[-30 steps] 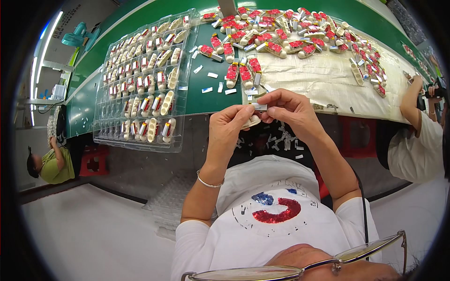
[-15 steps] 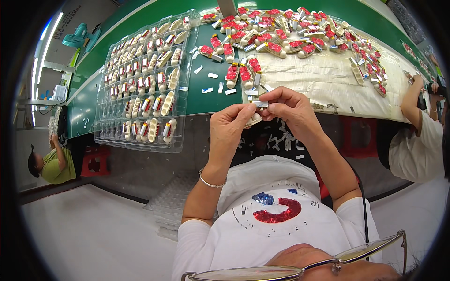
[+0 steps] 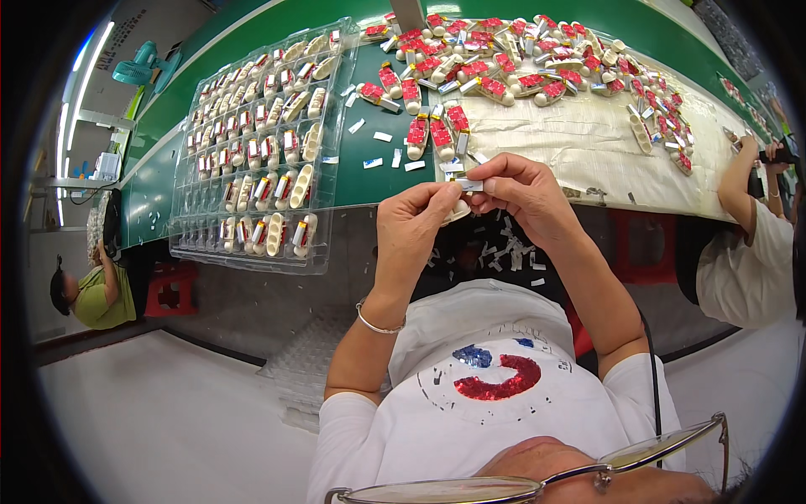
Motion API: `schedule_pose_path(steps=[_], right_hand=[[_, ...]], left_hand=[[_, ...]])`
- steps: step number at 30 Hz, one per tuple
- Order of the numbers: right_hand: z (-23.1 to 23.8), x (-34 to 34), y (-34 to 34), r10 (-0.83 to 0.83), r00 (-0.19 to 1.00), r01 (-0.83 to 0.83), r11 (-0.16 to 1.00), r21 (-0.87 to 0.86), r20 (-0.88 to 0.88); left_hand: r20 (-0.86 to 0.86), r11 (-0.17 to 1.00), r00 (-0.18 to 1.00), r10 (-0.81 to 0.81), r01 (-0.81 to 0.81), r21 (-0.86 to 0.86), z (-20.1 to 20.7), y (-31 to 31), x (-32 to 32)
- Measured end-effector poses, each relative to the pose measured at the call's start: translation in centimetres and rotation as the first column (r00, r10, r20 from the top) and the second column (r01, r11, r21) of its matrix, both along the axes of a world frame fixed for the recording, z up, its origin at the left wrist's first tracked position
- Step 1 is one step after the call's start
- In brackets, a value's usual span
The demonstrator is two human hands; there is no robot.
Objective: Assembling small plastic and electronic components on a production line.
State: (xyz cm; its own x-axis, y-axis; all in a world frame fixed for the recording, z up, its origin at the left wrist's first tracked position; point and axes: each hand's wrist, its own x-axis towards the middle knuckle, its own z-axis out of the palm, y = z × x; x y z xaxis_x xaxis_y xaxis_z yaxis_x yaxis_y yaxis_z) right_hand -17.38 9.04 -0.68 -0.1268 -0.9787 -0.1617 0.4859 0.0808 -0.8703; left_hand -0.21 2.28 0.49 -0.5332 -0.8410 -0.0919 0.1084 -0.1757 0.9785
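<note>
Close together at the table's front edge, my left hand [image 3: 413, 225] and my right hand [image 3: 531, 202] are both closed on one small cream plastic piece [image 3: 457, 213]. A flat silver-grey block [image 3: 472, 186] shows along its top between my fingertips. Thumb and fingers of each hand pinch it from either side, hiding most of its shape. Just beyond my fingers lie several similar cream pieces with red faces [image 3: 442, 134] and silver blocks.
A clear plastic tray [image 3: 332, 202] with rows of these pieces stands at left on the green table [image 3: 361, 181]. A large heap of pieces [image 3: 504, 63] covers the back right, partly on cream sheeting [image 3: 537, 139]. Small white paper scraps [image 3: 372, 163] are scattered about. People sit at both sides.
My hands stay in nearly the same place, still on the piece. The right fingers have shifted slightly around the silver-grey block. At far right, a co-worker's arm has moved a little.
</note>
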Motion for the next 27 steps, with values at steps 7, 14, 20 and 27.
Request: schedule_pose_path(steps=[7, 14, 20, 27], right_hand=[[0.7, 0.5, -0.1, -0.116, 0.875, 0.017, 0.978, -0.210, -0.470], [1.9, -0.1, 0.2, -0.461, 0.103, -0.240, 0.848, -0.472, -0.881], [1.1, -0.4, 0.1, -0.159, 0.925, 0.104, 0.980, -0.172, -0.344], [0.4, -2.8, 1.6, 0.059, 0.578, -0.309, 0.939, -0.151, -0.814]], left_hand=[[0.068, 0.998, 0.997, -0.048, 0.051, -0.033, 0.0, -0.8, 0.2], [0.205, 0.969, 0.948, -0.244, 0.245, 0.021, -0.2, -2.7, 0.5], [-0.005, 0.925, 0.933, -0.359, 0.357, 0.135, -0.2, -2.0, 0.5], [-0.090, 0.956, 0.964, -0.249, 0.260, 0.133, -0.7, -2.0, 1.1]])
